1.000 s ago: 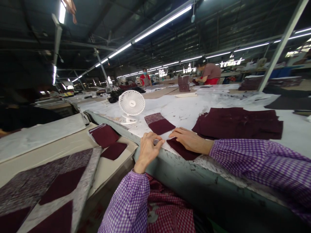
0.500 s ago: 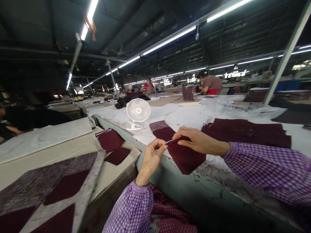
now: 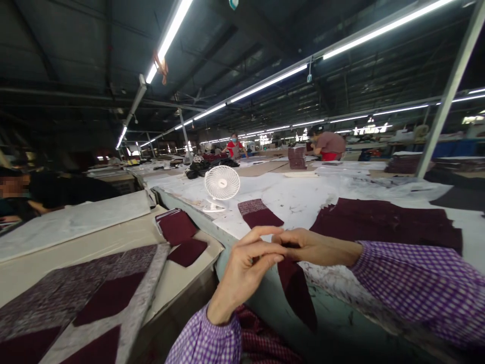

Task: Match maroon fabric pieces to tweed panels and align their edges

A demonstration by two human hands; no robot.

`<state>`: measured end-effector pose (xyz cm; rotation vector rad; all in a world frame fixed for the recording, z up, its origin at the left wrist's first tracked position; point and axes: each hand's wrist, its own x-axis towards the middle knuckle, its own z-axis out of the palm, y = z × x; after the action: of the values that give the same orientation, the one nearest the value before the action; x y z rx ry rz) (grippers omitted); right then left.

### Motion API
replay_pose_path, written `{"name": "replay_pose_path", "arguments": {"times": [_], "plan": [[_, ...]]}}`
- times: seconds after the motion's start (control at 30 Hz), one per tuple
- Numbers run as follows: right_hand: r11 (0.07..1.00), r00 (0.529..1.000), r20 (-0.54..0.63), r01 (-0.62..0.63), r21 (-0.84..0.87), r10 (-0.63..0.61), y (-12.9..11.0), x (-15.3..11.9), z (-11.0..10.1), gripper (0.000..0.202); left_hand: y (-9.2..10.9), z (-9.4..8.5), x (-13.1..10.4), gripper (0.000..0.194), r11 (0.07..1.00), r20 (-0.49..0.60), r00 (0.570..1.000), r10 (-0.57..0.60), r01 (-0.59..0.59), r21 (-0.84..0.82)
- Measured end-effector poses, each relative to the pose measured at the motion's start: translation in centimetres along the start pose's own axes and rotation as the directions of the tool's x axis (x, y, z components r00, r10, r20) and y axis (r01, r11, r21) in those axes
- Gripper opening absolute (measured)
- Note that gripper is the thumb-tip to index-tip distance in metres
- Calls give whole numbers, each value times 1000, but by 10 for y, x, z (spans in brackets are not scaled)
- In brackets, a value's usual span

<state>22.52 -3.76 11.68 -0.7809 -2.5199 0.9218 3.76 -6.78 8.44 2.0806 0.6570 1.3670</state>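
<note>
Right now both hands meet in front of the person, above the near edge of the table [image 3: 303, 194]. The left hand [image 3: 246, 268] has its thumb and fingers [image 3: 261, 251] drawn together, pinching the top corner of a dark red cloth piece [image 3: 295, 288]. The right hand [image 3: 310, 246] comes in from the other side, its fingers pressed together on the same top edge, touching the left fingertips. The cloth piece hangs down from the fingers, limp and narrow, over the grey-green table edge. Both sleeves are purple check.

Just beyond the fingers a small folded red piece [image 3: 259, 213] lies on the white table top, and past it stands a little white fan [image 3: 222, 183]. To the right of the right hand a wide stack of dark red pieces [image 3: 382, 221] is spread flat. To the left of the left hand, on a lower beige surface, sit two more red pieces [image 3: 178, 227], with a patterned layout of red shapes [image 3: 76, 298] nearer. Other people work at tables far behind.
</note>
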Motion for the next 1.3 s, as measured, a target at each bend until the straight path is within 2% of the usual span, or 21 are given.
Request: {"name": "replay_pose_path", "arguments": {"times": [0.13,0.2,0.23,0.33,0.4,0.43,0.5,0.63,0.77,0.9,1.3], "plan": [[1000,1000,3,21,-17,-21,-1,1,3,31,5,5,-3,14,999,-21,999,-33,33,10],[999,997,-71,37,-18,-38,-4,1,3,28,6,6,-4,15,998,-97,994,-54,51,-27],[999,988,-146,42,-27,-45,-7,1,3,27,7,6,-5,15,996,-151,986,-75,69,-50],[998,905,-424,22,-50,-41,-19,-1,3,26,11,6,-8,13,991,-314,940,-133,115,-74],[998,848,-528,2,-67,-37,-29,-4,3,28,13,5,-11,13,993,-397,911,-113,116,-15],[996,837,-546,-1,-90,-48,-35,-5,3,28,15,5,-12,12,994,-427,900,-83,106,30],[987,834,-543,8,-158,-93,-44,-8,4,23,16,6,-14,10,989,-458,889,-18,84,124],[959,828,-525,53,-279,-199,-53,-11,8,11,16,8,-16,7,966,-454,885,104,18,257],[952,805,-546,73,-297,-232,-53,-10,11,10,19,8,-15,9,944,-424,883,202,-60,324],[958,806,-547,85,-273,-227,-53,-11,13,10,23,8,-15,19,922,-391,873,291,-147,359],[959,810,-534,112,-262,-241,-56,-12,17,9,26,11,-17,18,932,-427,859,284,-143,333]]}}
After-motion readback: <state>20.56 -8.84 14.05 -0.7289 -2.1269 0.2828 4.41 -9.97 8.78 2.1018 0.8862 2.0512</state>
